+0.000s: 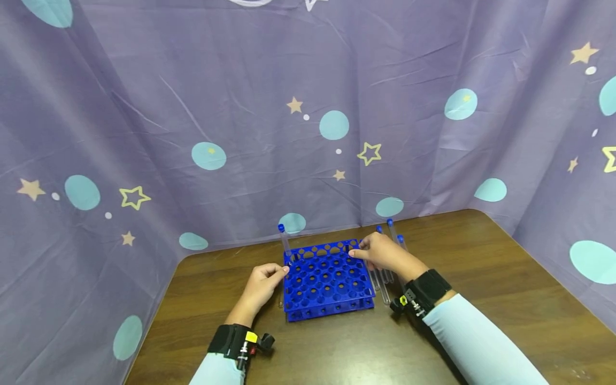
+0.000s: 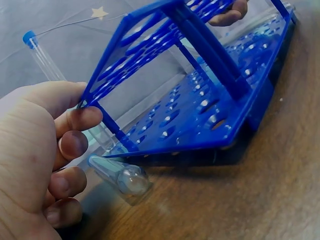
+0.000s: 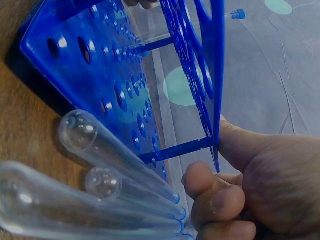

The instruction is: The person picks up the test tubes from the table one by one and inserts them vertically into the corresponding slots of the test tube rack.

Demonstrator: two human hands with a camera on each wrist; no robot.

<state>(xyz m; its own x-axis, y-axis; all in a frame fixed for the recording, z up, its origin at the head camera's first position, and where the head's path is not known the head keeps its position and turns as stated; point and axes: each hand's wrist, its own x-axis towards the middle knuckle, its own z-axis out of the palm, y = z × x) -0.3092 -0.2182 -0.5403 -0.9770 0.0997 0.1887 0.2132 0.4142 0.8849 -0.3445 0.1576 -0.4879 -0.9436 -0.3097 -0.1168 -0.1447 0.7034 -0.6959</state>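
A blue test tube rack (image 1: 330, 309) with two perforated plates stands on the table. My left hand (image 1: 263, 283) pinches the left edge of its upper plate between thumb and index finger, the other fingers loosely curled. At the back right corner, my right hand (image 1: 387, 255) grips the upper plate, thumb on top and fingers below. One blue-capped test tube (image 1: 285, 240) rises at the back left corner; its lower part shows through the rack. Beside the rack's left side, the rounded end of another tube (image 2: 132, 180) lies below my left fingers.
Several clear test tubes (image 3: 95, 132) with blue caps lie on the table right of the rack, partly under my right hand. Behind the wooden table (image 1: 481, 299) hangs a purple patterned curtain (image 1: 269, 176), close to the back edge.
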